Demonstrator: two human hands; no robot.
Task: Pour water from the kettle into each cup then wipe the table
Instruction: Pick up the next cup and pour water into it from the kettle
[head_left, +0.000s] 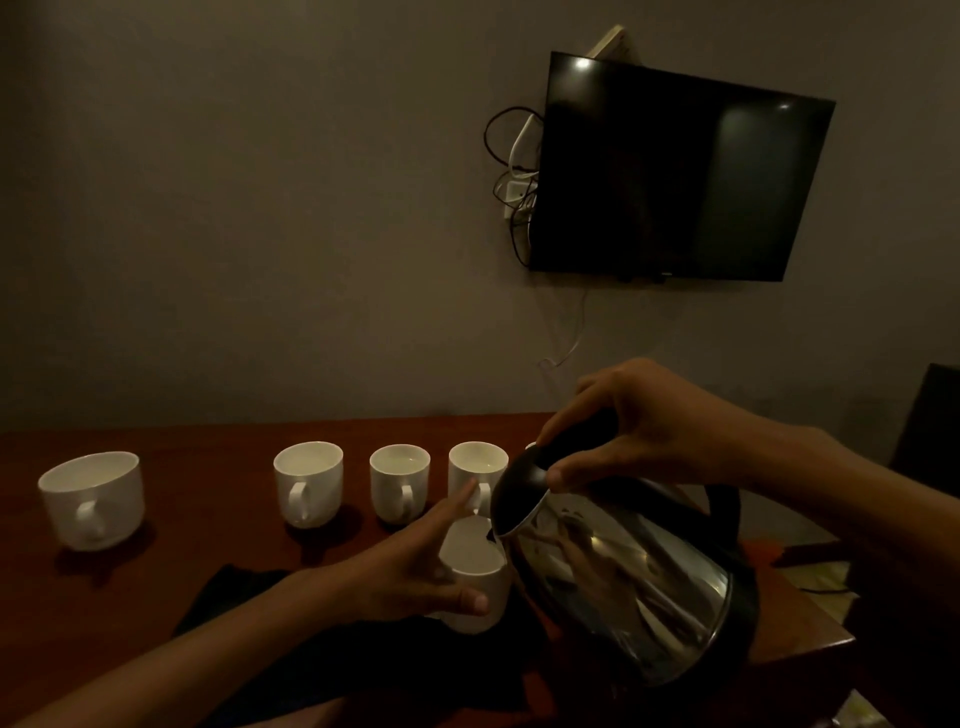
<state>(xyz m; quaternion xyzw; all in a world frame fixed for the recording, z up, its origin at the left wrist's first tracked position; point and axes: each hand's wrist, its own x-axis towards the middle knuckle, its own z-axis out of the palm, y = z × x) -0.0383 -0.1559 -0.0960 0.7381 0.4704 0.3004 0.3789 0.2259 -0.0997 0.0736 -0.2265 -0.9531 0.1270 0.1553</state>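
Note:
My right hand (639, 426) grips the black handle of a steel kettle (623, 577), tilted to the left, its spout over a white cup (475, 582). My left hand (421, 566) holds that cup at its side, thumb on the near wall and fingers stretched along the far side. The cup stands on a dark cloth (249, 613). Three white cups (308, 483) (399, 480) (475, 467) stand in a row behind, each with water. A wider white cup (92, 499) sits alone at the left.
The wooden table (197, 447) meets a grey wall. A black television (675, 171) with loose cables hangs on that wall at the right. A dark chair back (930, 415) stands at the far right, and papers (826, 577) lie by the table's right edge.

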